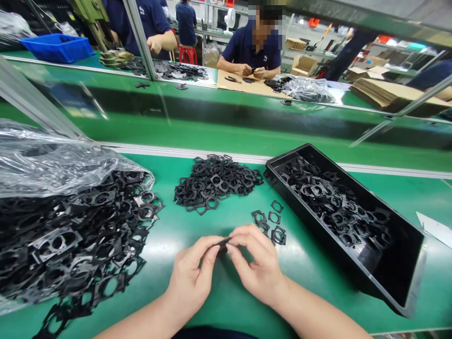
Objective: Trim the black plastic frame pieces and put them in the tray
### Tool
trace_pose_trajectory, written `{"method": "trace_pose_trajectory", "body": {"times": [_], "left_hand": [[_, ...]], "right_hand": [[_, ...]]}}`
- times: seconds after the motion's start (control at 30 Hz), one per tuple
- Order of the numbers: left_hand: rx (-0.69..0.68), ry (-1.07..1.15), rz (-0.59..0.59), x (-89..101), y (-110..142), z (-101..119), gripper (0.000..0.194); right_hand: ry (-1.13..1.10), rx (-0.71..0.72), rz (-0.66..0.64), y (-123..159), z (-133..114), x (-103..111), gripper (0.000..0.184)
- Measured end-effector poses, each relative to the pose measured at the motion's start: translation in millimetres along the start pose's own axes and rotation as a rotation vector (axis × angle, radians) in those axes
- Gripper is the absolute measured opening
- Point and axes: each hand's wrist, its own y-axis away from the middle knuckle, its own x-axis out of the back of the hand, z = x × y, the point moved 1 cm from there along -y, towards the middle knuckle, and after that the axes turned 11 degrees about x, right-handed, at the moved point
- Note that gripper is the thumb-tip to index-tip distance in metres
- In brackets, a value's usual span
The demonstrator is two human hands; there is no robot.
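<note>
The left forearm [146,310] and the right forearm [314,308] are bare and converge toward the body's midline, each slanting inward. The left grip [190,268] is pinched closed: index finger [205,244] above, thumb below, the remaining fingers mostly out of my sight from here. The right grip [260,266] is likewise pinched closed, its fingers arched above the thumb. The fingertips of both grips stand just beside each other, pointing inward.

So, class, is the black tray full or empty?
Neither, partly filled: black parts lie in the black tray, but its near end is bare.
</note>
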Motion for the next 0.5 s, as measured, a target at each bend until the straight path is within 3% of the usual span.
{"method": "trace_pose_trajectory", "body": {"times": [0.17,0.3,0.4,0.5], "left_hand": [[-0.084,-0.027,0.033,1.0,-1.3,3.0,0.024],[-0.126,-0.068,0.037,1.4,-4.1,3.6,0.024],[-0.137,-0.094,0.022,1.4,-3.6,1.4,0.023],[-0.122,-0.086,0.018,1.1,4.9,-6.7,0.02]], "right_hand": [[-0.083,-0.033,0.009,-0.7,1.4,0.6,0.01],[-0.27,-0.211,-0.024,-5.4,5.9,-0.2,0.005],[-0.363,-0.335,-0.049,-8.9,7.6,-1.2,0.013],[-0.361,-0.365,0.007,-7.1,1.3,-2.4,0.025]]}}
